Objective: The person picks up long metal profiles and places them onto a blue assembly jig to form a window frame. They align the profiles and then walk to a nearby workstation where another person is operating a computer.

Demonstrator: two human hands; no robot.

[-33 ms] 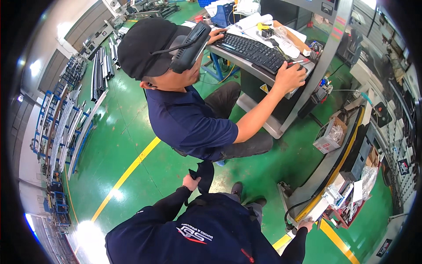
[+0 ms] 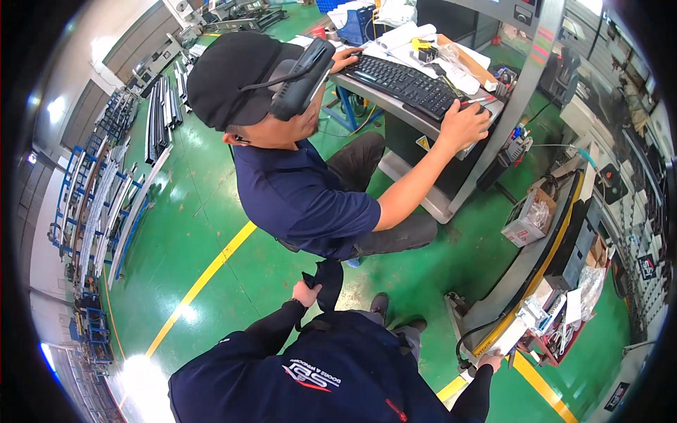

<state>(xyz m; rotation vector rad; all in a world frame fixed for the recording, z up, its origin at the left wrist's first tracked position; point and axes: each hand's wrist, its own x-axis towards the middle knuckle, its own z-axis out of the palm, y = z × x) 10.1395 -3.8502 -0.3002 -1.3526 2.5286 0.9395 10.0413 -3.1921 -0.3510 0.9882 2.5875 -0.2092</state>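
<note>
My left hand (image 2: 307, 293) is closed round the edge of a black, curved, cloth-like thing (image 2: 329, 283) in front of my body. Its exact kind is hard to make out. My right hand (image 2: 491, 362) rests against the near end of a long grey-and-yellow machine rail (image 2: 496, 340), its fingers partly hidden. Just ahead, a seated person in a black cap (image 2: 243, 79) and dark blue shirt has one hand on a black keyboard (image 2: 403, 83). That person's other hand (image 2: 465, 125) lies near the keyboard's right end.
Papers and a cardboard box (image 2: 472, 67) cover the desk behind the keyboard. A carton (image 2: 527, 220) of clear plastic stands beside the rail. A red bin (image 2: 550, 347) holds tools and parts. Racks of long metal profiles (image 2: 99, 218) line the left. Yellow lines (image 2: 204, 285) cross the green floor.
The seated person's head has shifted very slightly. Both of my hands stay where they were.
</note>
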